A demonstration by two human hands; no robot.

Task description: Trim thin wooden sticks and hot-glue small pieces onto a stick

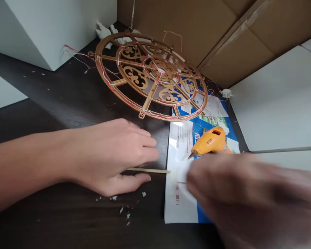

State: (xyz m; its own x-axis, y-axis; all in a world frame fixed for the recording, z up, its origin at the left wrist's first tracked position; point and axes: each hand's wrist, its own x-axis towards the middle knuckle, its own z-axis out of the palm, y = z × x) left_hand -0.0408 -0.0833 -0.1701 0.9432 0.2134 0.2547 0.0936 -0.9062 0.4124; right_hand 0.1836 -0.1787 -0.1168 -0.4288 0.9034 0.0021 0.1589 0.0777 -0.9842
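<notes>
My left hand [124, 148] lies palm down on the dark table, fingers curled and thumb set apart. From beneath it a thin pale wooden stick [150, 170] runs right, its tip over the edge of a white and blue printed sheet [181, 211]. My right hand [238, 193], smeared by motion, is closed above this sheet; a thin dark line shows at its fingertips, too blurred to name. Just beyond the right hand, an orange glue gun [209, 141] lies on the sheet, nozzle pointing left. Part of its handle is hidden.
Behind the hands is a round brown openwork frame [150, 98] with red and white wires along its rings. White crumpled lumps [103, 31] lie behind it. A cardboard panel [191, 20] and white blocks [287, 97] border the table. Small white scraps [128, 216] are scattered in front.
</notes>
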